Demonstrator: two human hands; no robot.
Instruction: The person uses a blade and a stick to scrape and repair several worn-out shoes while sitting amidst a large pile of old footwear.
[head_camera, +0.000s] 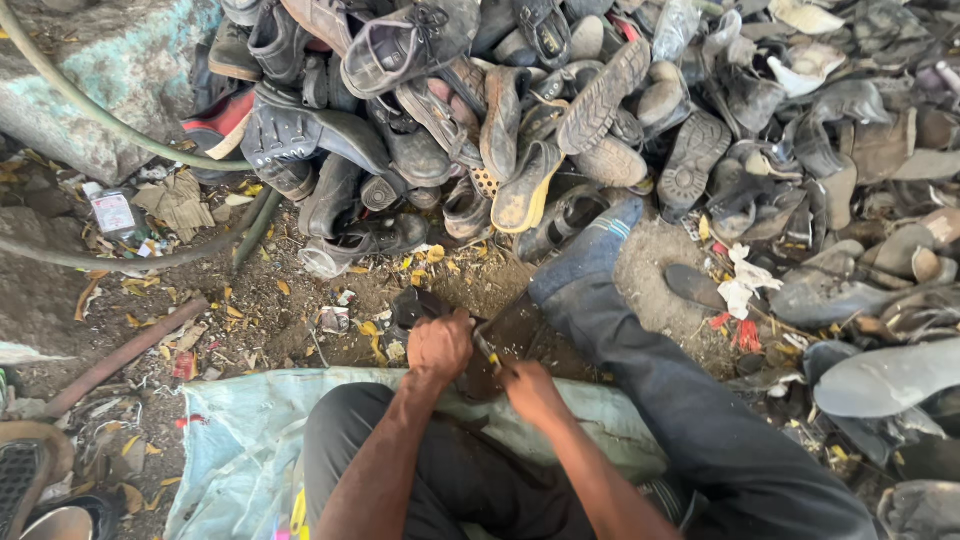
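While I sit on the pale blue woven plastic sack (240, 440) spread on the ground, my left hand (438, 345) is clenched tight over the top of a dark, worn piece of shoe (415, 305), pinning it against the dirt just in front of my knees. My right hand (530, 390) is closed around a small tool with a yellowish handle (492, 358); its working end is hidden between my hands, so I can't tell what kind of tip it has. Both grips are pressed shut, fingers curled in.

I'd judge I'm mid-way through prising or cutting this shoe apart, sole from upper. Next move, as I read it, needs a firm hold from the left and a controlled push from the right, kept clear of my own knuckles.

Beside my hands lies a flat brown stiff slab (515, 330), leathery or rubbery. My leg in dark grey trousers (680, 400) stretches out to the right, ending in a blue sock (590, 255).

Further out, gritty soil (300, 300) littered with yellow scraps and paper bits. A rusty brown pipe (120, 355) lies at left, a green hose (90, 105) curves above it.

Beyond that, the heap of old shoes (560, 110): cracked black leather, treaded rubber soles turned up, grey dusty pieces, all matted and scuffed.
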